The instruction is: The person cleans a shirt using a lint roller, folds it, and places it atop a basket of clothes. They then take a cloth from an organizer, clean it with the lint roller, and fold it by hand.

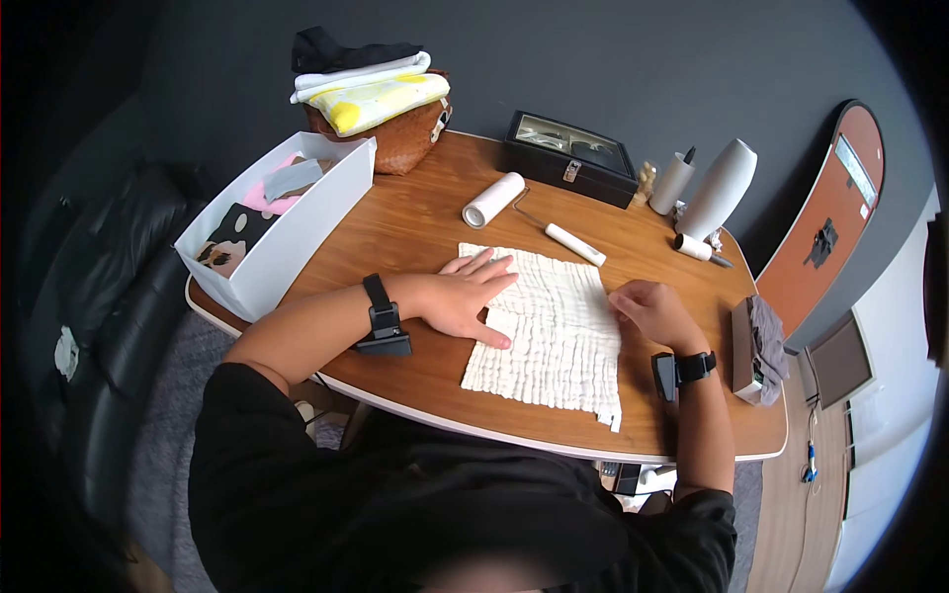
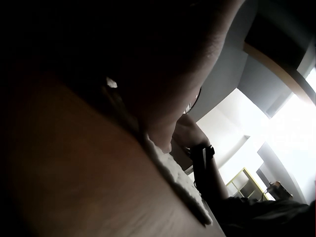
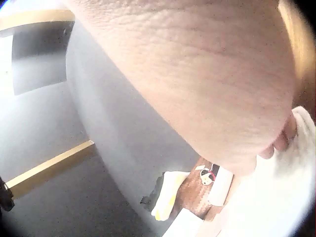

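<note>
A white crinkled gauze cloth (image 1: 554,346) lies spread on the wooden table in front of me, with a small loop at its near right corner. My left hand (image 1: 463,299) rests palm down on its left part, fingers spread and thumb pointing across it. At the right edge, the curled fingers of my right hand (image 1: 652,311) pinch the cloth's border. The right wrist view shows the curled fingertips (image 3: 280,142) against the white fabric (image 3: 301,153). In the dark left wrist view, the cloth's edge (image 2: 175,173) runs beneath the left hand.
Beyond the cloth lies a lint roller (image 1: 493,201) with a white handle (image 1: 574,244). A white box (image 1: 306,232) of folded fabrics stands left; a brown basket (image 1: 400,143) carries folded cloths. A black glasses case (image 1: 571,158) and white bottles (image 1: 717,188) stand behind. A box with grey cloth (image 1: 766,341) sits right.
</note>
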Demonstrator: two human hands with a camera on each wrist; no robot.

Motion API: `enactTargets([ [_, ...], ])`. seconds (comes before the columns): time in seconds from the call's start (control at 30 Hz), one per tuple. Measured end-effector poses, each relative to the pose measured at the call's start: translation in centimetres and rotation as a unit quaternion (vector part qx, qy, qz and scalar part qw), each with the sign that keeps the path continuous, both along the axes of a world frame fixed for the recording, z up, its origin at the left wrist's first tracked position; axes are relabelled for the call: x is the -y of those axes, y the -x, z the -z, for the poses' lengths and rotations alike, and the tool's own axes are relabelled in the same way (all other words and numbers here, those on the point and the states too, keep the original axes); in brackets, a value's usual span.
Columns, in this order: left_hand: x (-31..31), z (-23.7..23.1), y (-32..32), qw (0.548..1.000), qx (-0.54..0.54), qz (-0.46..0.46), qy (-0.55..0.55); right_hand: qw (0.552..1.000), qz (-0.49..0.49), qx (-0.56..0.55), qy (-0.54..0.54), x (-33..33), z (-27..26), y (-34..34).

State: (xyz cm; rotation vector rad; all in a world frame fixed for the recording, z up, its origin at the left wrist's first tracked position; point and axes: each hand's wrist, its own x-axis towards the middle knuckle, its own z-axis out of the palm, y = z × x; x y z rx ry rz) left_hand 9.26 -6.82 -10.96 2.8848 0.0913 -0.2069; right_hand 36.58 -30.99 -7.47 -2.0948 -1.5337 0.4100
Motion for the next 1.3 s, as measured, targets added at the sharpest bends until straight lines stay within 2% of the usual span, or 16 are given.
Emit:
enactTargets([
  [0.07,0.0,0.0,-0.2,1.0,0.01,-0.014,0.001,0.993,0.021,0.06,-0.104,-0.4,1.2,-0.3],
  [0.3,-1.6,1.0,-0.9,0.997,0.052,-0.043,0.036,0.988,0.03,0.079,-0.126,-2.4,2.7,-0.7],
  [0.37,-1.7,1.0,-0.9,0.998,0.049,-0.041,0.02,0.972,0.004,0.122,-0.201,-3.5,4.6,-2.0],
  [0.5,-2.0,1.4,-0.8,0.998,0.052,-0.042,0.001,0.965,-0.005,0.158,-0.212,-6.8,6.7,-4.0],
  [0.57,-1.7,1.1,-0.6,0.998,0.044,-0.052,0.0,0.963,0.025,0.209,-0.169,-8.9,6.9,-4.9],
  [0.6,-1.5,0.8,-0.6,0.998,0.037,-0.058,-0.003,0.963,0.023,0.208,-0.17,-9.7,5.7,-4.2],
  [0.67,-1.6,1.1,-0.7,0.997,0.041,-0.061,-0.001,0.973,0.079,0.216,-0.018,-11.6,3.7,-2.5],
  [0.83,-2.0,0.9,-0.6,0.996,0.045,-0.08,0.007,0.971,0.021,0.236,-0.034,-14.9,3.2,-2.4],
  [0.9,-2.0,1.1,-0.5,0.996,0.052,-0.075,0.007,0.976,0.032,0.173,-0.125,-14.4,2.2,-1.8],
  [0.93,-2.0,1.2,-0.4,0.996,0.048,-0.077,0.008,0.977,0.03,0.17,-0.124,-14.1,1.6,-1.9],
  [1.0,-2.1,1.2,-0.6,0.996,0.05,-0.076,0.004,0.967,-0.012,0.123,-0.223,-13.0,-0.7,-2.4],
  [1.1,-2.0,1.2,-0.6,0.995,0.048,-0.083,0.001,0.966,-0.01,0.142,-0.217,-10.4,-5.3,0.3],
  [1.3,-1.9,1.0,-0.6,0.996,0.05,-0.076,-0.007,0.937,-0.014,0.215,-0.274,-6.7,-10.4,3.1],
])
